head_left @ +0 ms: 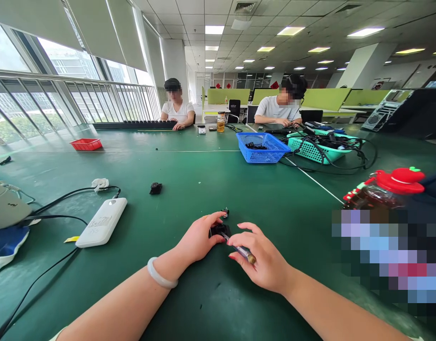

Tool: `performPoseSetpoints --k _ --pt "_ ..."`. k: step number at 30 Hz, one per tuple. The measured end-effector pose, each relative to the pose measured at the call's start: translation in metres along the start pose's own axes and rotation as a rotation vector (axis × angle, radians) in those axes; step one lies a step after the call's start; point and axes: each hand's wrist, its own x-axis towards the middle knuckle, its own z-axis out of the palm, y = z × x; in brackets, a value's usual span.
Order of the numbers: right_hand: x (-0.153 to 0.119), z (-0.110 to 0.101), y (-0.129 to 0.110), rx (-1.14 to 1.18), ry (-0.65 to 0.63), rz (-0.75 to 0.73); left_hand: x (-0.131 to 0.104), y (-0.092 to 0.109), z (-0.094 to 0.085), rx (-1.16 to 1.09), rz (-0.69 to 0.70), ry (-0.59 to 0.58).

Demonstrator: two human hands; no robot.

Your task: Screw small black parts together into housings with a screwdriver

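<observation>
My left hand (pixel 195 239), with a pale bangle (pixel 160 273) on its wrist, is closed on a small black part (pixel 221 230) low over the green table. In my right hand (pixel 269 265) is a small screwdriver (pixel 245 254) with a partly see-through handle, its shaft end pointing at the black part. Whether the tip touches a screw is too small to tell. A tiny dark piece (pixel 225 212) shows just beyond my left fingertips. Farther off to the left, another small black part (pixel 156 188) lies on the table.
A white power bank (pixel 102 222) with black cables lies left. Ahead are a red tray (pixel 86 144), a blue basket (pixel 262 154) and a teal basket (pixel 317 151) with cables. A red-lidded bottle (pixel 385 189) stands right. Two people (pixel 177 111) sit across the table.
</observation>
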Motion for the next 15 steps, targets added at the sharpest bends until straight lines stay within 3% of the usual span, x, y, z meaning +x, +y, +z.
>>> performPoseSetpoints --k 7,13,15 --pt "0.001 0.002 0.003 -0.009 -0.033 0.003 -0.004 -0.001 0.000 0.078 0.064 -0.024" --pt "-0.004 0.004 0.013 0.153 0.301 0.294 -0.004 -0.003 0.000 0.107 0.082 -0.032" --pt "-0.006 0.003 0.014 0.197 0.342 0.322 -0.004 -0.003 0.000 0.114 0.086 -0.032"
